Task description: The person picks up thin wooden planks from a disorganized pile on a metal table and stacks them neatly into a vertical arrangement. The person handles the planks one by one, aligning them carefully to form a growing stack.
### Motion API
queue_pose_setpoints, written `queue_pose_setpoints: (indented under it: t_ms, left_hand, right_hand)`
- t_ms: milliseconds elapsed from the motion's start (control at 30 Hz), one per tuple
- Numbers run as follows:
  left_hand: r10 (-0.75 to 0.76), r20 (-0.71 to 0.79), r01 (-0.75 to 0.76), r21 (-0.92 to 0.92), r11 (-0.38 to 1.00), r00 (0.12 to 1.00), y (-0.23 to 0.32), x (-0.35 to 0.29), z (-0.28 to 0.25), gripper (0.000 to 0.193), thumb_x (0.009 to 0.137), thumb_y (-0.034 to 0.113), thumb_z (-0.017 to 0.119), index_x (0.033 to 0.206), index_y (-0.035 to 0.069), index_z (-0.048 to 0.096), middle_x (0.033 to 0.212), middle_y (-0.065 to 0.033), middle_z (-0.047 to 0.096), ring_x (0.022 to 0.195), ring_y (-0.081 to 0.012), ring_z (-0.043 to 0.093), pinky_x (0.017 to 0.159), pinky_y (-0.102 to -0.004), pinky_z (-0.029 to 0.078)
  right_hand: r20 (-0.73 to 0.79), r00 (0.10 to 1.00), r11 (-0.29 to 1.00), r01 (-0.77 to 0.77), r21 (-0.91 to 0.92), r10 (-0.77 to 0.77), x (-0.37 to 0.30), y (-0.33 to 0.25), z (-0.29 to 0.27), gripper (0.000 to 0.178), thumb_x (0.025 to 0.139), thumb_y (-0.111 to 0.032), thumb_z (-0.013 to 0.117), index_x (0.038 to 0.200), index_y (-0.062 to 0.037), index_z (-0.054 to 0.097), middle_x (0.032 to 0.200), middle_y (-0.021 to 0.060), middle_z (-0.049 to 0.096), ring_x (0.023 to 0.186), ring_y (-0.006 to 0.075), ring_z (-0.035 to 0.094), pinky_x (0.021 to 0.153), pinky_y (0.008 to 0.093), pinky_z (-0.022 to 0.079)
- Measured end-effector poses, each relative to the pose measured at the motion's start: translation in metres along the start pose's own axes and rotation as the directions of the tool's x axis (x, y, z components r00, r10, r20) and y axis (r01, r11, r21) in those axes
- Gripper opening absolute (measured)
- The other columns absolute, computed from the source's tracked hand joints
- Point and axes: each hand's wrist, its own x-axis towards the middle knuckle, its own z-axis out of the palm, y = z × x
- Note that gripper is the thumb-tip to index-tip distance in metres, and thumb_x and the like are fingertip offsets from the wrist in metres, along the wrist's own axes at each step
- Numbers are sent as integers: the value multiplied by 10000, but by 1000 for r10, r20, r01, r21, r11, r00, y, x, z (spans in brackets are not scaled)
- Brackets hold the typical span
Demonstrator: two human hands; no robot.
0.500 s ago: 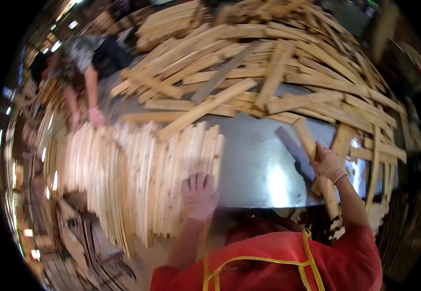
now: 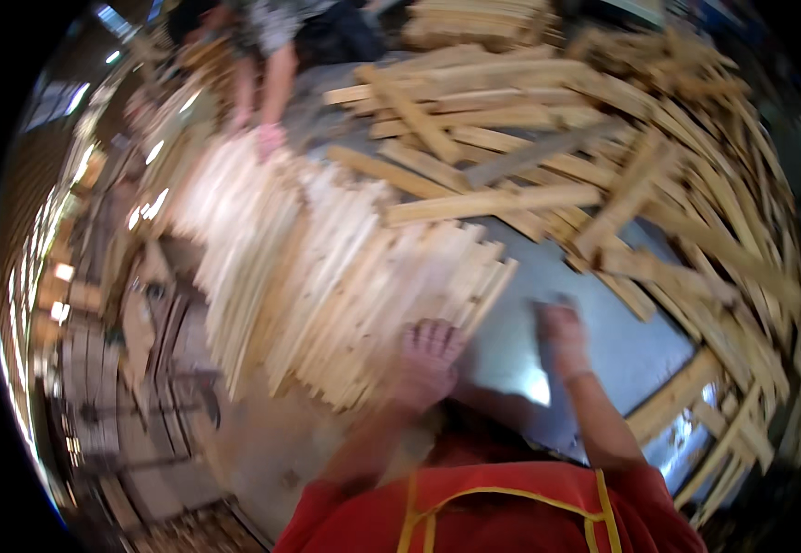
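Observation:
Pale wooden slats (image 2: pixel 354 286) lie side by side in a long row on the metal table (image 2: pixel 520 276). My left hand (image 2: pixel 428 364), in a thin light glove, rests with its fingers spread on the near right end of this row. Over bare metal just right of the slats is my right hand (image 2: pixel 564 339), smeared by motion. Its fingers cannot be made out, and no board shows clearly in it. Farther right, a single board (image 2: pixel 677 396) lies on the metal.
A loose heap of boards (image 2: pixel 548 157) covers the far and right parts of the table. A stack of boards (image 2: pixel 479 23) stands at the back. Another person's gloved hand (image 2: pixel 271 138) touches the far left end of the slats.
My view has swung so the scene appears turned. My right hand has come left from the heap's side toward the slats; the board it gripped no longer shows in it. The left hand stays on the slats.

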Motion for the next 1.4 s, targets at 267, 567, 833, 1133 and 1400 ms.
queue_pose_setpoints:
  t_ms: [267,567,833,1133,1400]
  left_hand:
    - [-23,-65,15,-123,992,998,-18,6,-1,649,844,317,722,1463,168,599,1491,-125,524,1454,-365,428,1249,-590,292]
    - [-38,-66,23,-212,977,997,-20,-11,4,667,845,327,731,1476,158,596,1530,-115,518,1458,-348,437,1254,-587,281]
    - [27,-24,-32,-249,968,999,-28,-1,2,552,856,370,733,1369,183,653,1433,-99,556,1423,-318,456,1261,-573,272]
    - [107,-37,-113,-187,976,994,-30,-17,15,742,929,556,670,1537,151,541,1558,-112,487,1504,-328,372,1297,-570,188]
    - [141,63,-133,-110,985,988,-33,-21,8,749,922,550,670,1552,162,552,1600,-111,470,1521,-338,362,1313,-563,154]
  right_hand:
    - [510,109,-520,89,850,853,-10,236,-28,306,1058,-353,702,1174,-71,709,914,44,678,808,225,654,776,346,602]
    - [511,578,-464,-242,852,636,-73,23,-115,527,1002,-228,738,1478,-70,574,1329,89,700,1238,270,680,1091,422,554]
    - [806,317,-190,-868,459,500,-106,-169,-57,468,932,-171,756,1359,-9,652,1083,34,742,878,147,662,744,293,523]
    - [796,585,453,-759,468,159,-47,-217,-21,567,931,-337,740,1370,3,623,1206,232,738,1156,372,709,1015,407,541]
    - [524,719,848,-173,-501,456,-69,18,-131,759,787,-277,845,1475,-104,575,1411,171,645,1330,409,587,1156,483,460]
